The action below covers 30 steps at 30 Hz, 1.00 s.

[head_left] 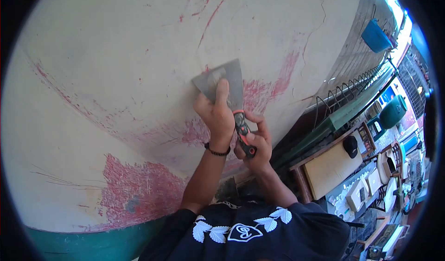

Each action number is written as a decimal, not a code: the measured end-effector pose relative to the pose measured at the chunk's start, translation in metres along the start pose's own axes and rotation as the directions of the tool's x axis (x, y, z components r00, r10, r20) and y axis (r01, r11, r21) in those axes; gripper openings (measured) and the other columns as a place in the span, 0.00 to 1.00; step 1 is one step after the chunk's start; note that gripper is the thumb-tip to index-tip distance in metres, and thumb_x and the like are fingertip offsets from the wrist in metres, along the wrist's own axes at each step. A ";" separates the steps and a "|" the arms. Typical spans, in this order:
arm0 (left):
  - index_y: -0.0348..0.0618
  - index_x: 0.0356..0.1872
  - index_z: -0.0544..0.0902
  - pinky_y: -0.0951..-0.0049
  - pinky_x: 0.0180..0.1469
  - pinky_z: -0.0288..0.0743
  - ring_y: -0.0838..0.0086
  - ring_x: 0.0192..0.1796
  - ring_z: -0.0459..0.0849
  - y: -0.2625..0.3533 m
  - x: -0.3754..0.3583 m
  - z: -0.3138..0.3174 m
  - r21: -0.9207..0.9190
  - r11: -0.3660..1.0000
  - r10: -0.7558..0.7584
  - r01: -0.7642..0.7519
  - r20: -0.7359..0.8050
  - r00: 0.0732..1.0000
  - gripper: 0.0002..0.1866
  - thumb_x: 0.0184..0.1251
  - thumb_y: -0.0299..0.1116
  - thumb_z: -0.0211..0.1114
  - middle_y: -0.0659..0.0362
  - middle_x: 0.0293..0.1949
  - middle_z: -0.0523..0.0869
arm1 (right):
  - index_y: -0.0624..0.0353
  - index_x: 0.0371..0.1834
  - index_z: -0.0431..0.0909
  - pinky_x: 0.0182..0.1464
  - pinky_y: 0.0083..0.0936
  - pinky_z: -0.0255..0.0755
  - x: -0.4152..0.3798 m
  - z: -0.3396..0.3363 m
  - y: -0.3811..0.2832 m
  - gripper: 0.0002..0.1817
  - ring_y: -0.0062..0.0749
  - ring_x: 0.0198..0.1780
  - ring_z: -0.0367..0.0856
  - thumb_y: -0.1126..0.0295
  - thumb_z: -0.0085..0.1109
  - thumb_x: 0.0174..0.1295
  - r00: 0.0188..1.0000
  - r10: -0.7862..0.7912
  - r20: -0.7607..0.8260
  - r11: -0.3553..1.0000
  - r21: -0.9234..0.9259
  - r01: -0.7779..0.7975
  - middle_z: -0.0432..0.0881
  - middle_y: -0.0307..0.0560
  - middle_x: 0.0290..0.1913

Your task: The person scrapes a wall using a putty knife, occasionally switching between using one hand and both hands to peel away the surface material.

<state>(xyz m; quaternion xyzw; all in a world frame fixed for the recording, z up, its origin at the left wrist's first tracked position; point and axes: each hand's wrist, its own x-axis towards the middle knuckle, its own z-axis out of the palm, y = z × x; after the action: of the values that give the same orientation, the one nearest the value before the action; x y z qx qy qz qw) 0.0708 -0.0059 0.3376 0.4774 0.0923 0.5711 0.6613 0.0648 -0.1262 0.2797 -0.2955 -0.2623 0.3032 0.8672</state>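
We have the putty knife (pixel 221 81) pressed flat against the wall (pixel 116 52), where cream filler covers most of the old red paint. Our left hand (pixel 215 117) bears on the back of the blade, fingers laid along the steel, while our right hand (pixel 256 142) is wrapped closed around the orange-and-black handle. The blade is broad, grey and smeared with pale filler; its far edge seems to meet the wall, though the lens distortion makes that hard to judge. If we tilt it too steeply, a corner could gouge the fresh coat. Uneven pressure from the left fingers might leave ridges, and red patches (pixel 139 191) lower down could show through.
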 end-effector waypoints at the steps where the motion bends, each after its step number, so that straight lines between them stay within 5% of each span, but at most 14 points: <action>1: 0.30 0.38 0.85 0.76 0.39 0.75 0.80 0.35 0.80 0.001 -0.007 -0.002 0.014 0.999 -0.042 0.043 -0.041 0.998 0.09 0.68 0.30 0.66 0.62 0.33 0.86 | 0.57 0.68 0.65 0.17 0.20 0.58 0.002 0.002 -0.004 0.28 0.22 0.15 0.67 0.72 0.51 0.61 1.000 -0.019 0.013 1.000 0.022 0.018 0.75 0.43 0.24; 9: 0.28 0.40 0.84 0.76 0.41 0.75 0.80 0.37 0.81 0.003 -0.009 -0.013 0.068 0.985 -0.157 0.161 -0.052 0.986 0.10 0.68 0.28 0.66 0.60 0.35 0.86 | 0.61 0.66 0.62 0.14 0.23 0.58 -0.011 0.005 -0.004 0.28 0.25 0.11 0.66 0.74 0.50 0.61 1.000 -0.005 0.031 0.999 -0.038 0.007 0.74 0.48 0.21; 15: 0.28 0.38 0.85 0.79 0.37 0.73 0.83 0.34 0.79 -0.004 -0.011 -0.008 0.073 0.997 -0.005 0.011 -0.084 0.996 0.09 0.68 0.27 0.65 0.61 0.34 0.86 | 0.61 0.66 0.62 0.14 0.23 0.58 -0.012 0.002 -0.003 0.27 0.26 0.11 0.67 0.73 0.50 0.61 0.998 0.051 -0.041 0.997 -0.050 -0.053 0.73 0.47 0.19; 18: 0.25 0.46 0.80 0.67 0.41 0.83 0.65 0.35 0.88 0.003 0.000 0.000 0.095 0.994 -0.047 0.045 0.018 0.999 0.12 0.69 0.27 0.61 0.48 0.40 0.86 | 0.61 0.67 0.62 0.14 0.23 0.57 0.002 0.006 -0.007 0.27 0.25 0.11 0.66 0.73 0.50 0.62 1.000 0.001 0.003 0.996 0.084 -0.002 0.73 0.46 0.18; 21: 0.24 0.47 0.79 0.67 0.41 0.84 0.64 0.36 0.88 -0.003 -0.015 -0.014 0.171 0.985 0.038 -0.032 -0.031 0.999 0.13 0.70 0.27 0.60 0.48 0.39 0.86 | 0.61 0.67 0.61 0.14 0.24 0.57 -0.019 0.002 -0.004 0.28 0.25 0.10 0.65 0.72 0.51 0.62 0.997 0.076 -0.016 0.997 -0.001 -0.076 0.72 0.46 0.17; 27: 0.25 0.44 0.80 0.68 0.41 0.84 0.67 0.38 0.87 0.015 0.005 0.010 0.031 0.997 -0.065 0.064 0.030 0.997 0.11 0.69 0.27 0.61 0.51 0.41 0.86 | 0.60 0.67 0.62 0.15 0.23 0.59 0.005 0.010 -0.018 0.28 0.24 0.11 0.65 0.71 0.53 0.61 0.999 0.045 0.000 0.999 0.017 -0.045 0.72 0.45 0.18; 30: 0.28 0.40 0.84 0.79 0.38 0.72 0.81 0.35 0.78 -0.001 -0.016 -0.013 0.048 0.998 -0.033 0.037 -0.087 0.996 0.09 0.69 0.28 0.65 0.61 0.35 0.86 | 0.59 0.66 0.62 0.15 0.23 0.60 -0.016 0.009 -0.011 0.28 0.25 0.12 0.66 0.72 0.52 0.60 0.990 0.123 -0.064 0.991 -0.039 -0.126 0.74 0.46 0.21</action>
<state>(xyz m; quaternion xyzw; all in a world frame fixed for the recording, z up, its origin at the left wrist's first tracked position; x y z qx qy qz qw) 0.0576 -0.0126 0.3233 0.4670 0.1431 0.5770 0.6546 0.0522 -0.1408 0.2885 -0.3390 -0.2229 0.3419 0.8476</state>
